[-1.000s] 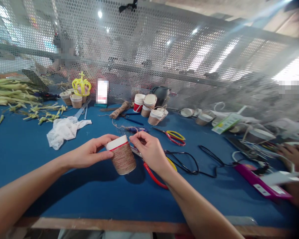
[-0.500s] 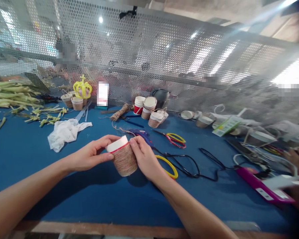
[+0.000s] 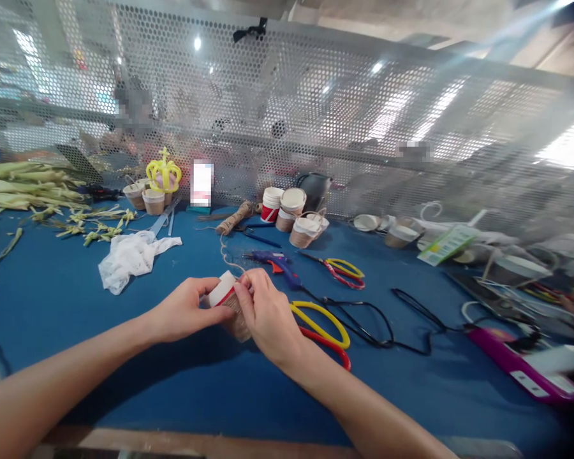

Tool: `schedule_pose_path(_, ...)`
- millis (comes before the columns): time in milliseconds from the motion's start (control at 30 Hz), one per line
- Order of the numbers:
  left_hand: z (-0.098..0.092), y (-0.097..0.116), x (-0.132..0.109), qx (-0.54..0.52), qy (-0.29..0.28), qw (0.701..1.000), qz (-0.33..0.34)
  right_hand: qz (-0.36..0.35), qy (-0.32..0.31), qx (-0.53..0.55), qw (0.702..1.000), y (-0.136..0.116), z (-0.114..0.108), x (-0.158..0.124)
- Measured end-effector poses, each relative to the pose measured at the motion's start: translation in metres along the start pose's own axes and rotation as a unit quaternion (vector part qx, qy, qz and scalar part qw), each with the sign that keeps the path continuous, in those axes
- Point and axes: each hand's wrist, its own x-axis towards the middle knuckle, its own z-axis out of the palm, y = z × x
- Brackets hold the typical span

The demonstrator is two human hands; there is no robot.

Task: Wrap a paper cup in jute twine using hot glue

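A small paper cup [image 3: 238,324] with a white rim and a red line is wrapped in brown twine below that line. My left hand [image 3: 186,309] grips it from the left, thumb across its front. My right hand [image 3: 270,312] is closed at the cup's upper right side, thumb and fingertips pinched at the twine strand [image 3: 224,250], and it covers much of the wrapping. That strand runs back to a twine bundle [image 3: 234,218]. Just beyond my right hand lies a blue hot glue gun [image 3: 278,261]. Large scissors with yellow and red handles [image 3: 328,325] lie partly under my right forearm.
Smaller scissors [image 3: 345,269], a black cord [image 3: 387,341] and a purple power strip [image 3: 511,366] lie to the right. White cloth [image 3: 129,258] is at left. Several cups [image 3: 302,231] stand near the perforated metal screen [image 3: 268,95]. Another person's hand shows at the right edge.
My right hand has moved left over the cup's front and covers more of it. The cup sits slightly further left. The glue gun and the red scissor handle are more exposed. The view has shifted slightly.
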Motion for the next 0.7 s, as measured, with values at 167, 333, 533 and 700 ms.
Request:
schedule_pose_path(167,-0.0004,-0.0055,0.0005,-0.006,-0.004,1.000,0.013,-0.042,0.034,0.062,0.997,0.0003,-0.0053,0.0041)
schedule_pose_path(333,-0.0006,-0.0050,-0.0001,-0.015,-0.016,1.000,0.008,-0.028,0.041,0.117,0.992,0.0025,-0.0058,0.0059)
schedule_pose_path(533,0.0006,-0.0067,0.0010,-0.035,-0.009,0.999,0.013,-0.003,0.031,0.116,0.993,0.0055,-0.0005,0.0040)
schedule_pose_path(700,0.0018,-0.0109,0.0011,-0.073,-0.018,0.997,0.015,0.023,0.017,0.067,0.997,0.0042,0.0027,0.0004)
